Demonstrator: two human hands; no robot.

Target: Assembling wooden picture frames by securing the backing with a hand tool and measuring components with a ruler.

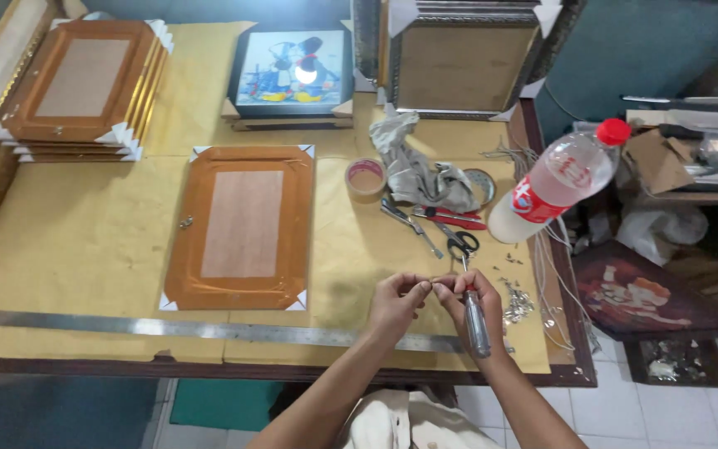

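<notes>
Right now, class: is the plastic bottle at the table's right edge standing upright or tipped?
Tipped. The plastic bottle leans, its red cap pointing up and right, its base near the scissors.

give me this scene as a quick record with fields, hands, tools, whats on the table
left hand: left hand pinches a small item, too small to tell, at its fingertips
right hand: right hand grips a screwdriver, handle pointing down
nearest frame: picture frame lying face down, brown backing, white corner guards
tools: scissors, pliers, tape roll, steel ruler
other: plastic bottle with red cap, grey rag, stack of frames
surface: table covered in tan paper
</notes>
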